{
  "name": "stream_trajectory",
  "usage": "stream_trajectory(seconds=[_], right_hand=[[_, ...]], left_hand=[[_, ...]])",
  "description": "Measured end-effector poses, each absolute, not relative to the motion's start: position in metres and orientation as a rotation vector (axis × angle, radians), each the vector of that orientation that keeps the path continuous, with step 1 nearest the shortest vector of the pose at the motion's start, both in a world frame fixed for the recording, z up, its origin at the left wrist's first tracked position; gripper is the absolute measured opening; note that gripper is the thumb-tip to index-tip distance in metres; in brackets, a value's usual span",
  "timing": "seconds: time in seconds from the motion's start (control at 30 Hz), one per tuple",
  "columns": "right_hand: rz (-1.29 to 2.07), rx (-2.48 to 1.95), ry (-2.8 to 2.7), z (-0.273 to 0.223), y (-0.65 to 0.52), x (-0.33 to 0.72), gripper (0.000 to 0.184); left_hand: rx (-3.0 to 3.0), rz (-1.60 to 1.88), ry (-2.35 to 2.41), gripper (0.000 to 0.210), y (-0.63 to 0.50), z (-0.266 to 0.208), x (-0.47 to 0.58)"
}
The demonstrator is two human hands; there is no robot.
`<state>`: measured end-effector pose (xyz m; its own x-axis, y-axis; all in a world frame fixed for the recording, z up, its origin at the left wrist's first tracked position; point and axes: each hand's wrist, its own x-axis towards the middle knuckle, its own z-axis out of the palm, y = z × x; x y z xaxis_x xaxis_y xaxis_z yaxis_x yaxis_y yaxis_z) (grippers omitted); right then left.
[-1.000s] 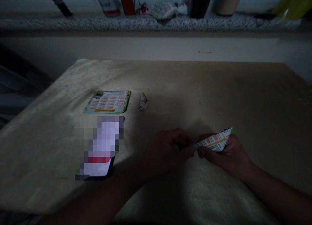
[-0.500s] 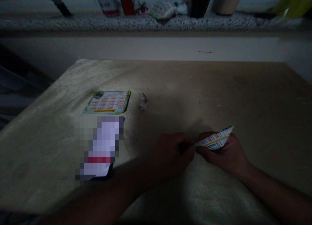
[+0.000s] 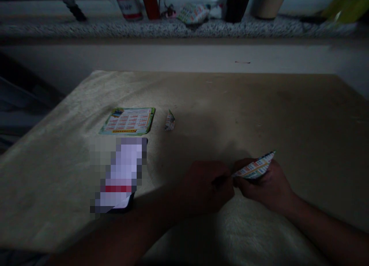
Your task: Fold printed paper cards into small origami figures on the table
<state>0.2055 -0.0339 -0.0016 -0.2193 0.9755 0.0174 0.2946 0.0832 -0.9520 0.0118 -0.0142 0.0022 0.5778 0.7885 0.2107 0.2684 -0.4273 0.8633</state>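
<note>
A folded piece of printed paper (image 3: 255,168) with a pointed tip slants up to the right above the table. My right hand (image 3: 265,181) grips its lower edge, thumb on the near side. At the paper's left end, my left hand (image 3: 211,185) is closed in a pinch on its narrow tip; shadow hides part of those fingers. Farther back lies a small folded paper piece (image 3: 170,121), and to its left a stack of printed cards or leaflets (image 3: 128,121). A phone (image 3: 122,170) with a bright, blurred-out screen rests left of my left forearm.
The table (image 3: 201,93) reaches back to a pale wall. On a speckled stone sill (image 3: 161,29) stand a red-and-white can (image 3: 129,6), a red bottle (image 3: 151,6), a dark cup (image 3: 236,4), a beige container (image 3: 268,2), a crumpled printed packet (image 3: 193,13) and something yellow (image 3: 346,8).
My left hand has shifted slightly right and down, with its fingers curled tighter by the paper's tip. The folded paper has dipped a little in my right hand.
</note>
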Motion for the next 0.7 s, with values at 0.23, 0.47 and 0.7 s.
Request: stream_trajectory(seconds=[0.23, 0.47, 0.7], right_hand=[[1.135, -1.243, -1.71, -0.0061, -0.0346, 0.2035, 0.01], [1.11, -1.239, -1.772, -0.0034, -0.0331, 0.2033, 0.015], [1.066, -1.214, -1.759, -0.0044, -0.0327, 0.2022, 0.018]], left_hand=[[2.047, 0.629, 0.856, 0.019, -0.0126, -0.0018, 0.0104], [2.029, 0.631, 0.937, 0.022, -0.0147, -0.001, 0.0136], [2.044, 0.696, 0.877, 0.02, -0.0161, -0.0042, 0.013]])
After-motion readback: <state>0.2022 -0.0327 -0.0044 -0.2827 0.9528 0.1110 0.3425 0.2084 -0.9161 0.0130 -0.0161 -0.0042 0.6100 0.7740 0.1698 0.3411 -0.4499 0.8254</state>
